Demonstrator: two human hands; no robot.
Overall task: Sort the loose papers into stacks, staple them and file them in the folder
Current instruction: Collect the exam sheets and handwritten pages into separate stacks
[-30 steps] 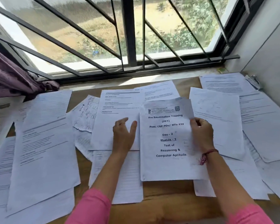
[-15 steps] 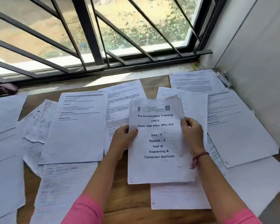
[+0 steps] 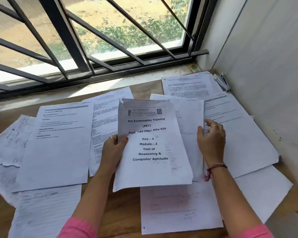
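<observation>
**One booklet lifted clear as sorting gets under way**

One printed booklet (image 3: 153, 145), its cover reading "Pre Examination Training (PET)" and "Test of Reasoning & Computer Aptitude", is being held tilted above the wooden surface (image 3: 124, 210), near the middle of the spread. The left hand (image 3: 113, 150) is pinching its left edge, thumb on the cover and fingers behind, probably keeping the pages together and off the pile while a place is being chosen for them. The right hand (image 3: 211, 143) is hovering just beside the booklet's right edge with fingers loosely spread, grasping nothing, above a sheet lying underneath (image 3: 189, 121); it appears to be reaching toward the papers on that side. The booklet is looking several pages thick, white with bold black type, its top left corner dog-eared and slightly torn. Loose papers (image 3: 58, 143) are lying overlapped across the surface on both sides, none yet squared into stacks. A stapler (image 3: 222, 82) is resting in the far right corner against the wall, apart from the hands. No folder is showing. Stapling and filing are, by this evidence, still waiting.
</observation>
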